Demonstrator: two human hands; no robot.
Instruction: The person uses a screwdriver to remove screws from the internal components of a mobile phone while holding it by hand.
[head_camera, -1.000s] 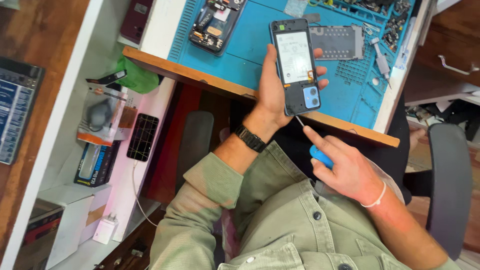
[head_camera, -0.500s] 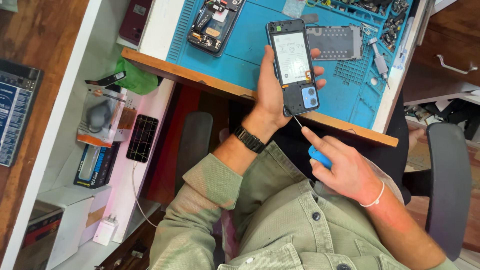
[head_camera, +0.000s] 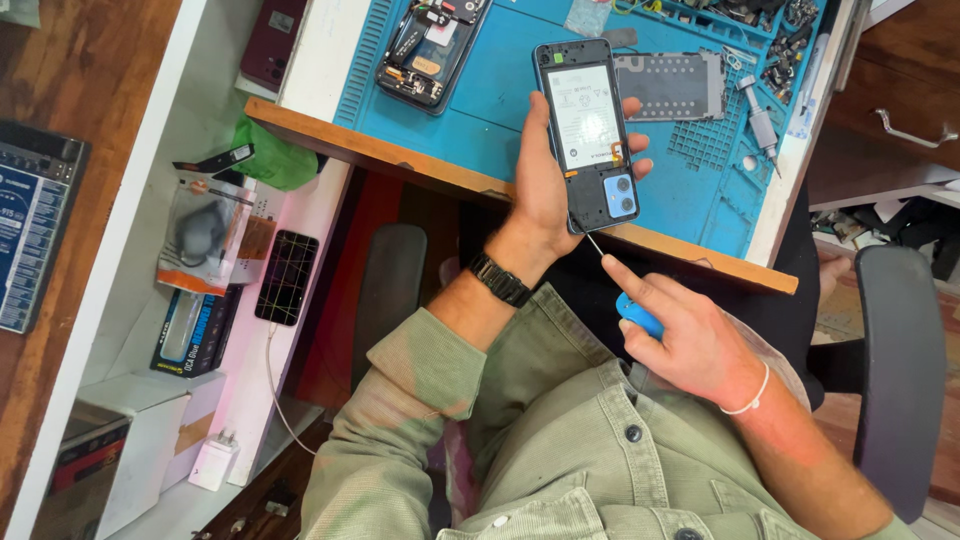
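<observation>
Head view: your left hand (head_camera: 540, 195) grips opened phone (head_camera: 588, 135); right hand (head_camera: 690, 340) pinches blue screwdriver (head_camera: 628, 300), tip probably at bottom-edge screw; seat it squarely.

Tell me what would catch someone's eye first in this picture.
The opened dark smartphone with its back cover off, held up at centre by the left hand. Just below, the right hand points a blue-handled screwdriver at its lower edge. Behind lies a bright blue repair mat carrying another dismantled phone.
</observation>
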